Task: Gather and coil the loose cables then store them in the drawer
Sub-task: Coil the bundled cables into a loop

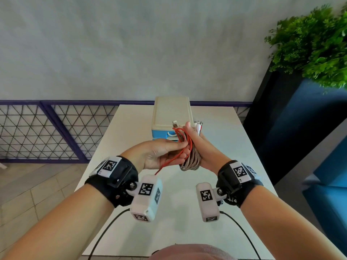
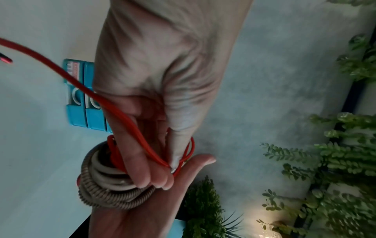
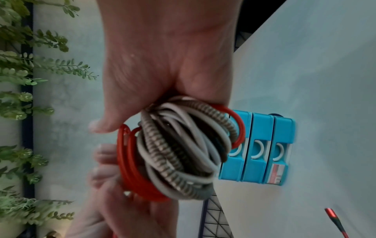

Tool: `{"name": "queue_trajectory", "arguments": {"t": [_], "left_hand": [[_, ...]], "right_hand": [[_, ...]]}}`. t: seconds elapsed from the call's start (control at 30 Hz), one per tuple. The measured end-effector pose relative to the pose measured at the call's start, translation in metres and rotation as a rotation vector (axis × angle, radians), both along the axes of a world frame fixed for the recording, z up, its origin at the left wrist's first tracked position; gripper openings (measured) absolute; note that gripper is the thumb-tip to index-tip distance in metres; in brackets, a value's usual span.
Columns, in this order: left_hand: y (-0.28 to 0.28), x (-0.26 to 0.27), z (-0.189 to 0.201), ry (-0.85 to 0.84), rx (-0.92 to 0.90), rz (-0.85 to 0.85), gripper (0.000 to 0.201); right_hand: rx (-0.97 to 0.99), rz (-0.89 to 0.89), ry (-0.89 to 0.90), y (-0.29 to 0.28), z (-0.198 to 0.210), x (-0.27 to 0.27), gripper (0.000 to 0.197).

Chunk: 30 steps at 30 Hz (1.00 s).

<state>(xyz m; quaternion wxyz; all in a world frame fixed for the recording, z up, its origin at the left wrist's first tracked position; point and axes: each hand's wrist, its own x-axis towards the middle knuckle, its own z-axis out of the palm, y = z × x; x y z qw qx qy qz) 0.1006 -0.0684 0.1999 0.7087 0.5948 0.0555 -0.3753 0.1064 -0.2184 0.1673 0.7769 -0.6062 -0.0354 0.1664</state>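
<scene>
My right hand (image 1: 204,152) holds a coil of cables (image 1: 191,162) above the white table (image 1: 225,139), thumb up. The coil (image 3: 183,153) bundles braided beige, white and red strands. USB plugs (image 1: 175,124) stick out at its top. My left hand (image 1: 163,152) pinches the red cable (image 1: 169,162) against the coil; in the left wrist view the red cable (image 2: 61,72) runs over my left fingers (image 2: 152,169). Its loose red end (image 3: 333,220) hangs free. Behind the hands stands the drawer unit (image 1: 171,113), beige on top, its blue drawers (image 3: 260,148) all closed.
A green plant (image 1: 315,45) in a dark planter stands at the right of the table. A purple mesh railing (image 1: 47,132) runs along the wall at the left. Blue seating (image 1: 330,194) lies beside the table's right edge.
</scene>
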Motion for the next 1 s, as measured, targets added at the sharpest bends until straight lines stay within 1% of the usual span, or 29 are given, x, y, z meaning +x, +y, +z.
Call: {"name": "queue_trajectory", "arguments": {"t": [0.03, 0.07, 0.1, 0.17, 0.2, 0.27, 0.33, 0.37, 0.43, 0.47, 0.5, 0.57, 0.6, 0.67, 0.7, 0.77, 0.83, 0.9, 0.93, 1.0], "left_hand": [[-0.002, -0.001, 0.000, -0.007, 0.027, -0.007, 0.014], [-0.003, -0.001, 0.000, -0.023, 0.062, -0.017, 0.013], [-0.004, -0.002, 0.000, -0.050, 0.106, -0.032, 0.013], [-0.005, -0.004, -0.002, -0.130, 0.207, -0.069, 0.014], [-0.005, -0.005, -0.003, -0.164, 0.227, -0.083, 0.017], [-0.003, -0.005, -0.006, -0.174, 0.185, -0.109, 0.023], [0.004, -0.006, -0.008, -0.124, 0.113, -0.149, 0.028], [0.009, -0.007, -0.010, -0.102, 0.095, -0.186, 0.029], [0.021, -0.011, -0.016, -0.105, 0.122, -0.317, 0.028], [0.026, -0.013, -0.019, -0.120, 0.160, -0.398, 0.026], [0.031, -0.016, -0.022, -0.135, 0.206, -0.467, 0.024], [0.035, -0.017, -0.026, -0.206, 0.335, -0.535, 0.021], [0.035, -0.016, -0.026, -0.296, 0.444, -0.543, 0.020], [0.031, -0.010, -0.025, -0.519, 0.706, -0.504, 0.019], [0.028, -0.006, -0.024, -0.612, 0.800, -0.442, 0.018], [0.024, 0.001, -0.025, -0.766, 0.884, -0.276, 0.012], [0.020, 0.005, -0.025, -0.924, 0.893, -0.151, 0.004], [0.015, 0.005, -0.024, -1.035, 0.822, -0.074, 0.002], [0.012, 0.004, -0.024, -1.075, 0.781, -0.039, 0.004], [0.007, 0.002, -0.025, -1.123, 0.727, 0.032, 0.008]], "right_hand": [[-0.003, 0.025, -0.009, 0.000, 0.002, -0.001, 0.040], [-0.014, 0.039, -0.019, 0.000, 0.003, -0.002, 0.020], [-0.024, 0.034, -0.023, -0.001, 0.005, -0.003, 0.010], [-0.102, -0.006, -0.035, -0.003, 0.004, -0.001, 0.022], [-0.145, -0.048, -0.046, -0.004, 0.004, 0.000, 0.022], [-0.184, -0.150, -0.066, -0.008, 0.004, 0.006, 0.016], [-0.153, -0.306, -0.054, -0.016, 0.002, 0.017, 0.012], [-0.109, -0.385, -0.038, -0.022, 0.000, 0.023, 0.010], [-0.013, -0.496, -0.006, -0.036, -0.001, 0.032, 0.006], [0.034, -0.524, 0.016, -0.042, 0.001, 0.034, 0.004], [0.086, -0.532, 0.040, -0.048, 0.001, 0.036, 0.005], [0.159, -0.463, 0.094, -0.054, 0.002, 0.037, 0.018], [0.166, -0.398, 0.124, -0.054, 0.004, 0.034, 0.023], [0.124, -0.243, 0.159, -0.049, 0.009, 0.028, 0.026], [0.087, -0.173, 0.162, -0.046, 0.011, 0.024, 0.023], [0.014, -0.084, 0.146, -0.038, 0.015, 0.018, 0.017], [-0.092, -0.048, 0.099, -0.031, 0.014, 0.013, 0.010], [-0.213, -0.003, 0.051, -0.024, 0.011, 0.010, 0.008], [-0.230, 0.027, 0.047, -0.021, 0.010, 0.009, 0.010], [-0.158, 0.100, 0.089, -0.015, 0.007, 0.005, 0.014]]}}
